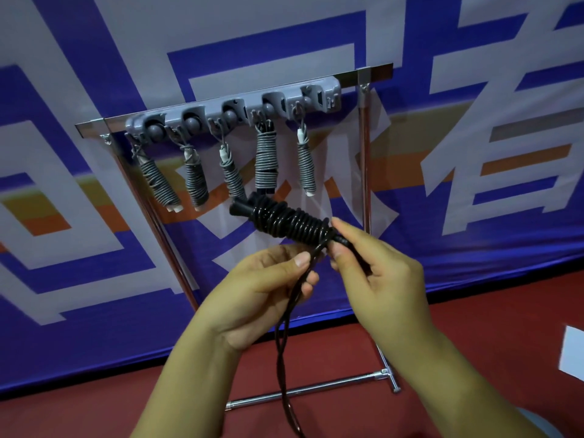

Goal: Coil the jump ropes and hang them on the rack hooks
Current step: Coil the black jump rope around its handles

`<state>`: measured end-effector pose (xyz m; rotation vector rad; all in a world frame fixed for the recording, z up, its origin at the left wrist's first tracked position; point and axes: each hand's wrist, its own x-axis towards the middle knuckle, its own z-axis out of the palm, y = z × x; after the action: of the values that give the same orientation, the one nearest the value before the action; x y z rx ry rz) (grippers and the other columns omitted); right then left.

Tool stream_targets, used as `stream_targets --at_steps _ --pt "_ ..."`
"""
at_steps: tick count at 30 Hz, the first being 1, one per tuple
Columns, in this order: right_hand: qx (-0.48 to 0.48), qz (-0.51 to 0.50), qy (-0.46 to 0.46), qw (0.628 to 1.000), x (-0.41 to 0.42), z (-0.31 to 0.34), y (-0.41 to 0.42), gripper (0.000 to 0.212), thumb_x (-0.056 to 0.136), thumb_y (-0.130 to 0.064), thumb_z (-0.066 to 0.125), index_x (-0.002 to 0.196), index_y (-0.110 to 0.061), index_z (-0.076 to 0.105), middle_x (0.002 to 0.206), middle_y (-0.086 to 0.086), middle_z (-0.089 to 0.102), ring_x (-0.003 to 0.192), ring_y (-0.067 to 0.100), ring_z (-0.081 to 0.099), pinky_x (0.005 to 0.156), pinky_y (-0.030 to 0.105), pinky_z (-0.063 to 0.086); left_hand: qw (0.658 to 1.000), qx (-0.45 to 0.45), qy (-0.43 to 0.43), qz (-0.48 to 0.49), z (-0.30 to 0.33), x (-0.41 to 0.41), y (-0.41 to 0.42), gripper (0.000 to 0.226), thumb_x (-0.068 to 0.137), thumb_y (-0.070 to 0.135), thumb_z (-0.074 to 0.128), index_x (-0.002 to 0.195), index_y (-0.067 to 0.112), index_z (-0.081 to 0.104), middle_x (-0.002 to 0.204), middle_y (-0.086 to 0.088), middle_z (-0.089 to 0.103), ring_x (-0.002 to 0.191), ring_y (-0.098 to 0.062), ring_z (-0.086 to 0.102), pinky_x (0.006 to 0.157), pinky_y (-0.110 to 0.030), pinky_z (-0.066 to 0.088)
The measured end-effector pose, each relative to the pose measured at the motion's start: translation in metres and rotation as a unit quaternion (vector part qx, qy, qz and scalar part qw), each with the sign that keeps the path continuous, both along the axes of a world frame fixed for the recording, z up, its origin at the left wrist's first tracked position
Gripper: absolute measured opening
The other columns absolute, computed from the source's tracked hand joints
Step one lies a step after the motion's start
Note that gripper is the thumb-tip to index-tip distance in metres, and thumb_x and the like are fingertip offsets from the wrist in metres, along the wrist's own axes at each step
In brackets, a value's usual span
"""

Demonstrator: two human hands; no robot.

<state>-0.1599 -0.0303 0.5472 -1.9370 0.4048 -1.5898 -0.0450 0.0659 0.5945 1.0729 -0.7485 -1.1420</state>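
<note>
A black jump rope (pixel 284 221) is wound in tight coils around its handles and sits in front of the rack. My right hand (pixel 376 273) pinches the near end of the bundle. My left hand (pixel 265 286) holds the loose black cord, which hangs in two twisted strands toward the floor (pixel 282 358). Behind it, a grey hook rack (pixel 234 109) is mounted on a chrome bar. Several coiled grey jump ropes (pixel 265 159) hang from its hooks.
The chrome stand has upright posts (pixel 365 159) and a foot bar (pixel 316 387) on the red floor. A blue, white and orange banner (pixel 94 216) covers the wall behind. A white sheet (pixel 572 352) lies at the right edge.
</note>
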Motion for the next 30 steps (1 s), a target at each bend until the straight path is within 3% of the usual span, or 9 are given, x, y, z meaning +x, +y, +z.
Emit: stream_targets --at_steps 3,8,16,19,21,23,25,27,30 --pt "-0.014 -0.015 0.010 1.000 -0.001 0.001 -0.004 0.035 0.089 -0.023 0.054 0.119 -0.007 0.065 0.090 0.003 0.070 0.082 0.003 0.062 0.072 0.005 0.047 0.999 0.029 -0.041 -0.012 -0.002 0.005 0.000 0.020 0.075 0.010 0.060 0.090 -0.002 0.066 0.074 -0.008 0.063 0.059 -0.009 0.058 0.056 -0.018 0.050" --pt "0.006 -0.021 0.011 1.000 -0.001 0.001 -0.007 0.030 0.088 -0.017 0.061 0.117 -0.009 0.067 0.086 0.001 0.069 0.077 0.010 0.063 0.066 0.014 0.051 0.986 0.024 -0.166 0.026 0.003 0.005 0.005 0.010 0.077 0.004 0.072 0.080 0.001 0.062 0.065 -0.007 0.061 0.054 -0.011 0.056 0.050 -0.019 0.047" --pt "0.016 -0.039 0.029 0.999 0.012 -0.001 -0.009 0.031 0.087 -0.017 0.060 0.115 -0.008 0.068 0.084 0.001 0.067 0.075 0.008 0.059 0.060 0.011 0.048 0.820 0.101 -0.537 0.172 0.007 0.006 -0.006 0.024 0.081 0.023 0.074 0.071 0.012 0.056 0.061 -0.001 0.063 0.051 -0.004 0.052 0.053 -0.016 0.044" --pt "0.036 -0.034 0.016 0.999 0.013 0.002 -0.008 0.031 0.088 -0.018 0.059 0.117 -0.011 0.067 0.085 0.000 0.068 0.072 0.010 0.064 0.061 0.019 0.053 0.789 0.076 -0.564 0.231 0.007 0.000 -0.014 0.028 0.080 0.027 0.066 0.066 0.010 0.048 0.058 -0.004 0.056 0.048 -0.009 0.047 0.048 -0.020 0.041" --pt "0.068 -0.015 0.004 0.998 0.014 0.004 -0.003 0.031 0.088 -0.020 0.058 0.116 -0.012 0.067 0.083 0.000 0.070 0.068 0.013 0.067 0.060 0.030 0.056 0.788 0.019 -0.560 0.258 -0.001 -0.006 -0.018 0.027 0.078 0.023 0.060 0.062 0.014 0.040 0.057 -0.006 0.051 0.054 -0.019 0.054 0.055 -0.037 0.049" --pt "0.104 0.003 -0.005 0.995 0.016 0.004 0.001 0.027 0.089 -0.021 0.058 0.112 -0.012 0.069 0.080 0.000 0.071 0.068 0.014 0.069 0.060 0.036 0.057 0.772 -0.044 -0.569 0.278 -0.010 -0.010 -0.022 0.034 0.081 0.012 0.055 0.060 0.025 0.031 0.056 0.006 0.037 0.053 -0.012 0.045 0.051 -0.035 0.046" --pt "0.149 0.026 -0.009 0.989 0.016 0.003 0.002 0.021 0.091 -0.019 0.059 0.108 -0.014 0.070 0.078 -0.001 0.072 0.069 0.016 0.069 0.062 0.042 0.057 0.771 -0.080 -0.568 0.276 -0.016 -0.011 -0.024 0.032 0.079 0.010 0.049 0.062 0.028 0.028 0.058 0.010 0.033 0.054 -0.007 0.036 0.051 -0.017 0.034" --pt "0.179 0.035 -0.011 0.983 0.015 0.004 0.000 0.020 0.092 -0.021 0.058 0.107 -0.016 0.070 0.080 -0.003 0.072 0.073 0.016 0.070 0.066 0.045 0.058 0.792 -0.089 -0.534 0.283 -0.019 -0.014 -0.026 0.034 0.081 0.009 0.050 0.061 0.027 0.028 0.056 0.011 0.035 0.053 -0.005 0.031 0.051 -0.015 0.027" --pt "0.191 0.040 -0.010 0.981 0.012 0.006 -0.001 0.017 0.093 -0.017 0.059 0.106 -0.018 0.070 0.081 -0.007 0.073 0.076 0.010 0.071 0.069 0.041 0.059 0.886 -0.073 -0.380 0.256 -0.019 -0.021 -0.025 0.047 0.088 0.000 0.057 0.057 0.026 0.033 0.053 0.006 0.037 0.050 -0.010 0.031 0.048 -0.021 0.030"
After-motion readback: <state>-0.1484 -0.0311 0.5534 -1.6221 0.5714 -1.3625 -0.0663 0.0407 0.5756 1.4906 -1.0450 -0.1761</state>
